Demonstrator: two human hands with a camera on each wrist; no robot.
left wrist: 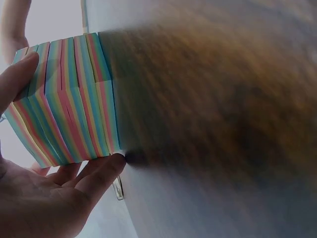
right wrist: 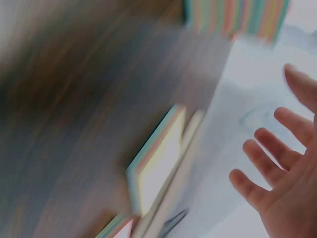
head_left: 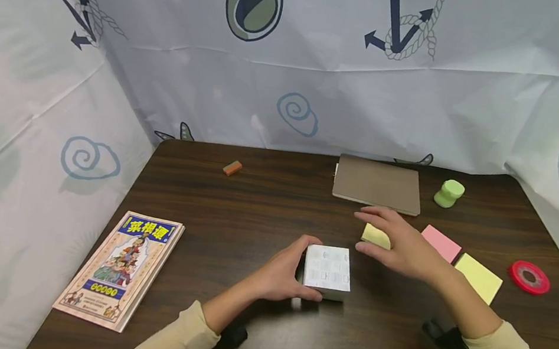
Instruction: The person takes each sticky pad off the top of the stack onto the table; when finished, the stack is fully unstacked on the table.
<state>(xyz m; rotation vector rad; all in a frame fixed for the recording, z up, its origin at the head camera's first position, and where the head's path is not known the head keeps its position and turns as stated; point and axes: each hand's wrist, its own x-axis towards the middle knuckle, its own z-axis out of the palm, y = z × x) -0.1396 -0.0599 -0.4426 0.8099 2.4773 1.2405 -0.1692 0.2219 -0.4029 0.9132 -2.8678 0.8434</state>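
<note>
A cube of sticky notes (head_left: 329,268), white on top with striped pastel sides, stands on the dark wooden table (head_left: 264,208) near the middle. My left hand (head_left: 308,268) grips its left side, thumb on the far edge and fingers curled round the near corner. The left wrist view shows the striped cube (left wrist: 69,104) close up, with my fingers (left wrist: 99,171) under its edge. My right hand (head_left: 364,231) hovers open just right of the cube, above a small yellow pad (head_left: 374,235). In the blurred right wrist view its fingers (right wrist: 262,144) are spread, holding nothing.
A pink pad (head_left: 440,243), a larger yellow pad (head_left: 479,277) and a red tape roll (head_left: 529,277) lie to the right. A brown notebook (head_left: 378,183) and a green object (head_left: 449,193) sit at the back, an orange eraser (head_left: 232,168) back left, an illustrated book (head_left: 121,268) front left. Printed cloth walls enclose the table.
</note>
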